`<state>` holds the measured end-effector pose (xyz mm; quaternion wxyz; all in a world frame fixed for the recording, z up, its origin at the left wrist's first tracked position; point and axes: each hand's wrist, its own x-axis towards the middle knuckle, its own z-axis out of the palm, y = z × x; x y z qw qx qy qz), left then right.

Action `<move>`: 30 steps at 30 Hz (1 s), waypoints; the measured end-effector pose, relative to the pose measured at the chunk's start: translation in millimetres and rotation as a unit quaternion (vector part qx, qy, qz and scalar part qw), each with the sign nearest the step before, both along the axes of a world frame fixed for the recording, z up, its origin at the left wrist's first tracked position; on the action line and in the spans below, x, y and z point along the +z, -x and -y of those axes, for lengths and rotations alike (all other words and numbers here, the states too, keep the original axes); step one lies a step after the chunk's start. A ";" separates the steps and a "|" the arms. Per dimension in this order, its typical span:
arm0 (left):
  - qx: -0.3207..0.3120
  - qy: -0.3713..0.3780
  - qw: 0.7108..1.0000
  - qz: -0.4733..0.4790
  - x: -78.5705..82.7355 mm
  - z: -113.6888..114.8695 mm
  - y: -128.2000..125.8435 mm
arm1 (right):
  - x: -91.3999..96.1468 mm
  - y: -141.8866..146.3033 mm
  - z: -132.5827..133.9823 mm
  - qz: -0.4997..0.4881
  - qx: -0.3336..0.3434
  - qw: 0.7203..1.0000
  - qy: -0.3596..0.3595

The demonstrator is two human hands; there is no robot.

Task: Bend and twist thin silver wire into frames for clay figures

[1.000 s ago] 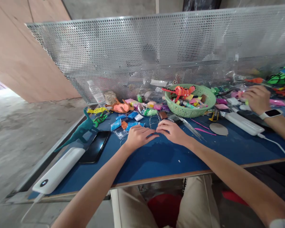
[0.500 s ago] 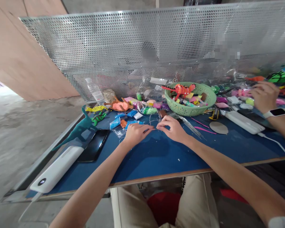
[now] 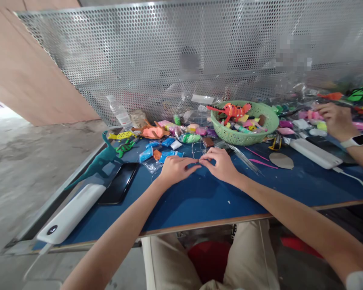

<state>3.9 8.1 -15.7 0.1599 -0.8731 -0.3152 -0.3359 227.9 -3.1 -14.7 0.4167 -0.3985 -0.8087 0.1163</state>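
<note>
A thin bent wire [image 3: 197, 150] rises in loops just behind my fingertips, over the blue tabletop. My right hand [image 3: 219, 163] pinches it between thumb and forefinger. Touching those fingertips from the other side is my left hand [image 3: 177, 169], its forefinger stretched along the wire and its thumb slightly below. Another fine curve of wire shows beside the left wrist; the part inside the fingers is too small to make out. Blue clay packets [image 3: 147, 154] lie behind my left hand. To the right of my right hand is a bundle of straight wires [image 3: 245, 158].
A green basket [image 3: 245, 139] holds an orange figure and clay packets. At left are a teal long-necked dinosaur [image 3: 104, 159], a phone [image 3: 120, 185] and a white power bank [image 3: 71, 213]. Pink tools [image 3: 263, 163] lie right. A co-worker's hand [image 3: 335, 119] works at far right.
My left thumb has moved a little away from its forefinger. My right hand keeps its pinch in nearly the same place. The view has shifted slightly.
</note>
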 end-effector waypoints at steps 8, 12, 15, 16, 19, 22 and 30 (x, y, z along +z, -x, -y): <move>0.004 0.016 1.000 0.001 -1.0 -1.4 1.3 | -3.8 -1.0 -4.4 0.013 0.002 1.000 -0.005; -0.004 0.056 0.998 0.026 -2.8 -5.9 2.0 | -4.5 0.0 -5.6 0.027 -0.004 0.999 -0.025; 0.002 0.074 0.997 0.037 -0.7 -5.4 0.4 | -2.0 0.2 -5.1 0.014 -0.004 1.000 -0.019; 0.004 0.067 0.997 0.036 0.3 -4.4 -0.4 | -0.9 0.2 -4.9 0.007 -0.003 1.000 -0.016; 0.009 0.020 1.000 0.011 3.8 0.0 -3.2 | 1.5 0.1 -5.5 -0.009 -0.004 1.000 -0.014; 0.019 -0.033 0.999 -0.027 6.8 4.1 -6.0 | 1.7 -0.2 -8.1 -0.016 -0.005 1.000 -0.014; 0.021 -0.103 0.991 -0.087 13.2 7.1 -6.4 | 2.9 -6.0 -11.3 -0.015 0.021 1.000 -0.010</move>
